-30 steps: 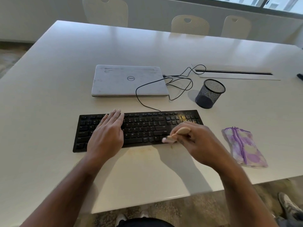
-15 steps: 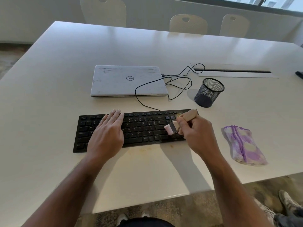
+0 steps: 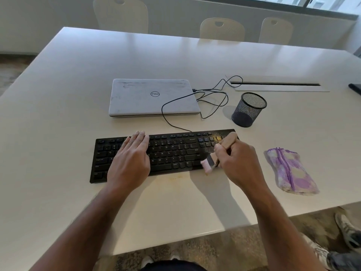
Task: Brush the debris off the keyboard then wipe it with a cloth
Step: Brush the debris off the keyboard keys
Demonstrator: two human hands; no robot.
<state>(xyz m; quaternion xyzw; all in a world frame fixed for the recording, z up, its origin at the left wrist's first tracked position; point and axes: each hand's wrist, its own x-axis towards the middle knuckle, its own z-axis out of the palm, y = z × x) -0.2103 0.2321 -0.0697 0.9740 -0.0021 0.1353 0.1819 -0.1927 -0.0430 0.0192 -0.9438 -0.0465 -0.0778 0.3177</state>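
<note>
One black keyboard point(image 3: 166, 155) lies flat on the white counter point(image 3: 58, 94), its long side running left to right in front of the person. The left hand point(image 3: 130, 159) rests flat on the keyboard's left half, fingers straight and together, pointing away from the person. The right hand point(image 3: 238, 163) is curled around one small brush point(image 3: 216, 153), gripping its tan wooden handle; the handle's end sticks up past the thumb toward the keyboard's far right corner. The pale pink bristles point down and left, touching the keys near the keyboard's near edge, right of the middle. Yellowish debris point(image 3: 215, 138) is scattered on the keys at the far right corner, and a faint yellowish smear shows on the counter just in front of the keyboard.

One purple and white cloth point(image 3: 291, 171), folded into a long bundle, lies on the counter to the right of the keyboard, apart from it and from the right hand.

Behind the keyboard sits one closed white laptop point(image 3: 152, 96). One thin black cable point(image 3: 213, 98) loops between the laptop's right side and the keyboard's back edge. One black mesh cup point(image 3: 249, 109) stands upright to the right of the laptop. Three pale chairs point(image 3: 221, 29) stand along the counter's far edge.
</note>
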